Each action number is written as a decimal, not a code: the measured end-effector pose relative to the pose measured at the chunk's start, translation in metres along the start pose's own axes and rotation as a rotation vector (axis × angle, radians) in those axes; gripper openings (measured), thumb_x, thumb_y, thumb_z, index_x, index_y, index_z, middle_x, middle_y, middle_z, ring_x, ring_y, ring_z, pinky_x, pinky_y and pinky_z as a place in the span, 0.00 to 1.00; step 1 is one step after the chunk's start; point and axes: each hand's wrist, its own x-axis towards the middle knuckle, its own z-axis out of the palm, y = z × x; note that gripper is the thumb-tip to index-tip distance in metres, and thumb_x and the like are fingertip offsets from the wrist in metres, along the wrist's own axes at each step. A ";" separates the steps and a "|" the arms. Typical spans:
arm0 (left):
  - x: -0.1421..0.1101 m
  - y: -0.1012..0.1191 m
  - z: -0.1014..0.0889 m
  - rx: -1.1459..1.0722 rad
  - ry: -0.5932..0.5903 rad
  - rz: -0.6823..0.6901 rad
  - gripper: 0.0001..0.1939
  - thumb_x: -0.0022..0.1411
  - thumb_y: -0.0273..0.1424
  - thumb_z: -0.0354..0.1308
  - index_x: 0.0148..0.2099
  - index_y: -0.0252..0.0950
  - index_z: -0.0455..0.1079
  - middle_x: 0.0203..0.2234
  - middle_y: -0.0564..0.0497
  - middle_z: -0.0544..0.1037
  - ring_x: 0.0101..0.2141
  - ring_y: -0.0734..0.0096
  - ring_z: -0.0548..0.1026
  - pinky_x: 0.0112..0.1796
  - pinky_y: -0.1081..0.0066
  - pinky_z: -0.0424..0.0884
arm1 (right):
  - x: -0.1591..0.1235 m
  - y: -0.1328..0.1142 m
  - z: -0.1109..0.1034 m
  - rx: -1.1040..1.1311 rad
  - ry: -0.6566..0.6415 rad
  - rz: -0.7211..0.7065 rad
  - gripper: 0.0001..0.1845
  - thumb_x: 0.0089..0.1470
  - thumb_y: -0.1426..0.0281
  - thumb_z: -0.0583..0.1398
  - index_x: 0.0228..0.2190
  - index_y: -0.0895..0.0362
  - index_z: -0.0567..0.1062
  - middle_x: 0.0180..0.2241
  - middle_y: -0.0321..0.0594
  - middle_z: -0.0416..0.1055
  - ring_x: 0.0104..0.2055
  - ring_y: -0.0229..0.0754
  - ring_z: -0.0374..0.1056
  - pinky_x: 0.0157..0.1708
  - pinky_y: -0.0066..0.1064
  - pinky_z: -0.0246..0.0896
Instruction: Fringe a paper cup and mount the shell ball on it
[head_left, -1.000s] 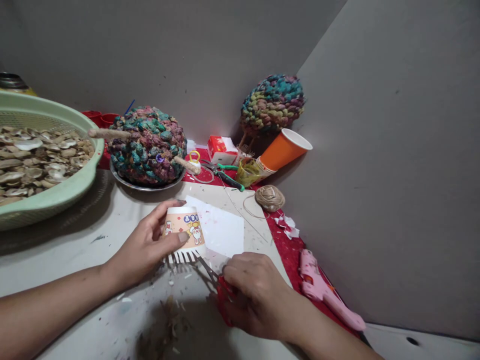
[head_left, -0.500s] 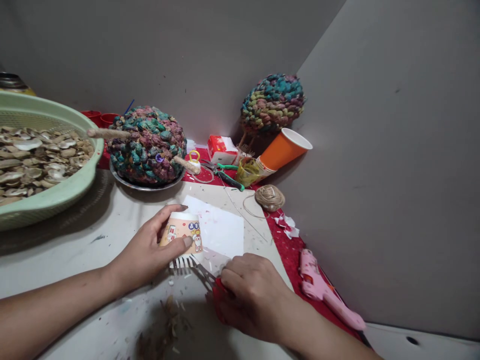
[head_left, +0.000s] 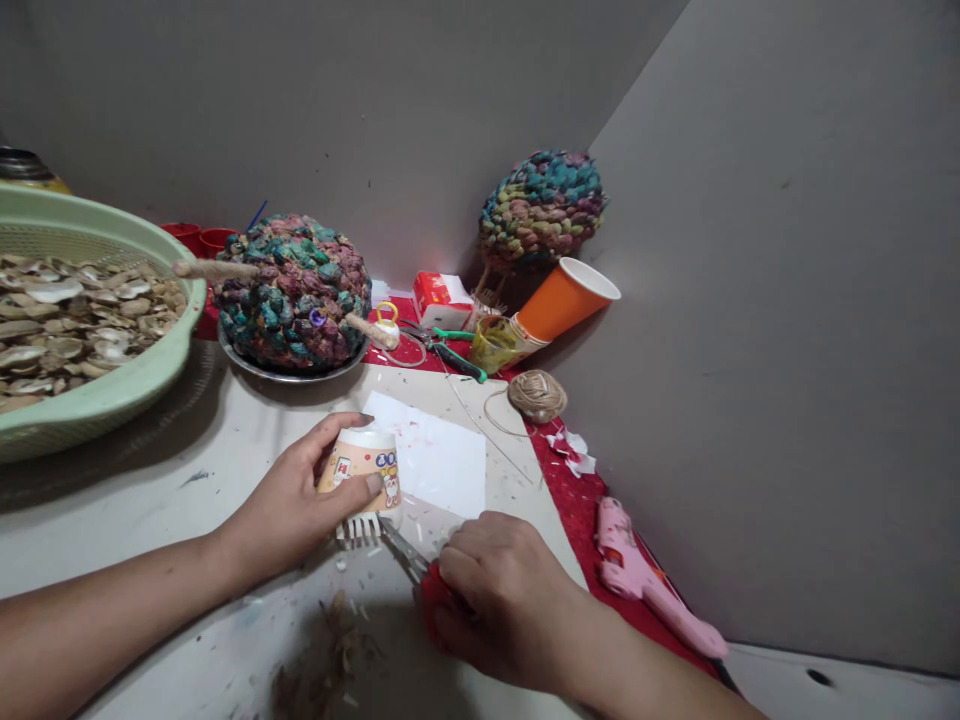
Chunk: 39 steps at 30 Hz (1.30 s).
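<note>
A printed paper cup (head_left: pixel 367 462), upside down with its rim toward me, is gripped by my left hand (head_left: pixel 315 485), thumb across its front. The cup's lower edge is cut into a row of narrow white strips. My right hand (head_left: pixel 502 590) is closed round the red handles of a pair of scissors (head_left: pixel 405 548). The scissor tips touch the cup's edge at the right end of the cut strips. Under the cup and behind it lies a white sheet of paper (head_left: pixel 442 455) with pink specks.
A green basket (head_left: pixel 169 350) of shells stands at left. Beside it a colourful shell-covered ball (head_left: pixel 292 290) rests in a metal dish. Pliers (head_left: pixel 461 362), an orange cup (head_left: pixel 562 300), a twine ball (head_left: pixel 537 396) and a pink glue gun (head_left: pixel 652 585) line the back and right. Scraps litter the front.
The scissor blades have drawn closer together at the cup's edge. My left hand keeps its hold on the cup, and both hands stay nearly in place.
</note>
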 end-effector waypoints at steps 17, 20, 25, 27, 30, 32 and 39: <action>0.002 0.001 -0.005 -0.318 0.087 0.030 0.23 0.60 0.37 0.65 0.56 0.41 0.66 0.44 0.50 0.81 0.44 0.60 0.79 0.43 0.65 0.72 | 0.005 0.010 -0.014 0.856 -0.411 0.414 0.22 0.50 0.68 0.64 0.15 0.56 0.57 0.15 0.27 0.51 0.19 0.29 0.45 0.19 0.25 0.40; 0.002 0.001 -0.004 -0.356 0.080 0.045 0.23 0.60 0.35 0.66 0.56 0.42 0.67 0.43 0.51 0.81 0.43 0.61 0.79 0.43 0.66 0.72 | 0.006 0.012 -0.014 0.975 -0.471 0.465 0.22 0.53 0.64 0.64 0.16 0.57 0.61 0.16 0.29 0.54 0.19 0.29 0.47 0.19 0.24 0.42; 0.001 0.000 -0.004 -0.387 0.039 0.060 0.24 0.60 0.34 0.66 0.57 0.42 0.66 0.44 0.51 0.81 0.43 0.64 0.79 0.45 0.68 0.71 | 0.007 0.015 -0.012 1.048 -0.494 0.530 0.26 0.48 0.60 0.68 0.15 0.58 0.61 0.16 0.28 0.52 0.19 0.28 0.45 0.18 0.24 0.38; 0.001 0.000 -0.004 -0.382 0.028 0.056 0.26 0.60 0.34 0.66 0.58 0.42 0.65 0.44 0.50 0.81 0.44 0.64 0.78 0.46 0.68 0.71 | 0.006 0.014 -0.011 1.049 -0.499 0.550 0.24 0.49 0.61 0.67 0.16 0.58 0.62 0.15 0.28 0.53 0.19 0.29 0.46 0.18 0.24 0.39; 0.000 -0.001 -0.003 -0.386 0.010 0.028 0.28 0.58 0.33 0.67 0.59 0.42 0.64 0.45 0.49 0.81 0.44 0.62 0.78 0.46 0.66 0.71 | 0.004 0.013 -0.010 1.042 -0.469 0.556 0.22 0.50 0.61 0.65 0.16 0.58 0.63 0.16 0.29 0.54 0.20 0.29 0.47 0.18 0.24 0.42; 0.000 0.000 -0.002 -0.401 0.002 0.012 0.30 0.57 0.33 0.69 0.59 0.42 0.64 0.47 0.48 0.80 0.46 0.61 0.77 0.47 0.65 0.72 | 0.003 0.012 -0.009 1.041 -0.443 0.549 0.24 0.50 0.60 0.66 0.15 0.58 0.62 0.16 0.30 0.53 0.20 0.30 0.48 0.19 0.24 0.43; 0.003 0.001 0.003 -0.431 0.038 -0.041 0.34 0.54 0.34 0.72 0.59 0.41 0.62 0.47 0.47 0.80 0.46 0.63 0.78 0.48 0.65 0.72 | 0.006 0.011 -0.010 1.049 -0.452 0.531 0.27 0.49 0.57 0.67 0.15 0.58 0.61 0.15 0.30 0.54 0.19 0.30 0.47 0.18 0.25 0.42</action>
